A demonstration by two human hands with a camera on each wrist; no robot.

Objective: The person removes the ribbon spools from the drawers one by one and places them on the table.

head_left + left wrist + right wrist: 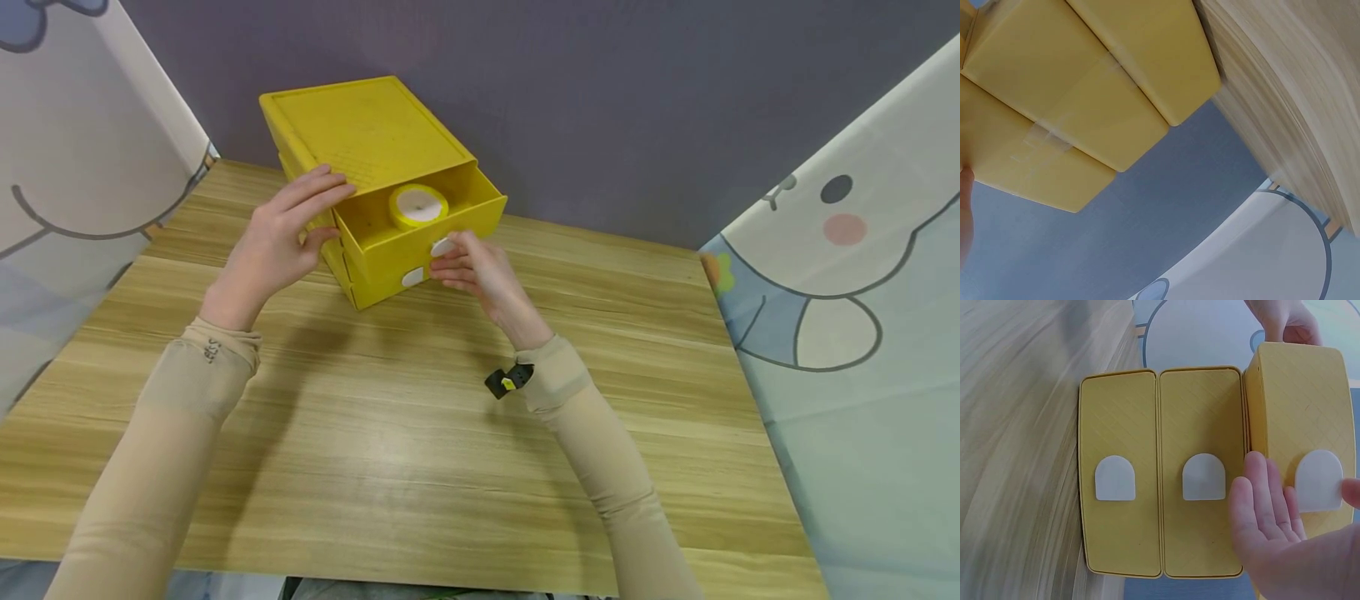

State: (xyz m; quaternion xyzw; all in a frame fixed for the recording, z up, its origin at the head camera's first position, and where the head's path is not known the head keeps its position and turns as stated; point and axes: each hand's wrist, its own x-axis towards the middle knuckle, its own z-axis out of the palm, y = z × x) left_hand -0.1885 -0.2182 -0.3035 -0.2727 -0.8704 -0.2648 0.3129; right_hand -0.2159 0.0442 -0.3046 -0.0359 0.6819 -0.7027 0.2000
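A yellow drawer cabinet [360, 133] stands on the table, its top drawer [427, 242] pulled partway out. Inside that drawer lies a round thing with a yellow rim and a white face [418, 205]; its kind cannot be made out. My right hand [486, 279] pinches the white handle [1319, 481] of the top drawer between thumb and fingers, the other fingers extended below it. At the cabinet's upper left front corner, my left hand [281, 229] rests its fairly straight fingers on the top and side. The left wrist view shows mostly the cabinet's side [1079, 94].
Two lower drawers with white handles [1204, 478] are closed. The wooden table [390, 450] extends in front of the cabinet and to its right. Behind stands a dark grey wall [600, 108], with cartoon-printed curtains [847, 333] on both sides. A black strap [510, 381] hangs at the right wrist.
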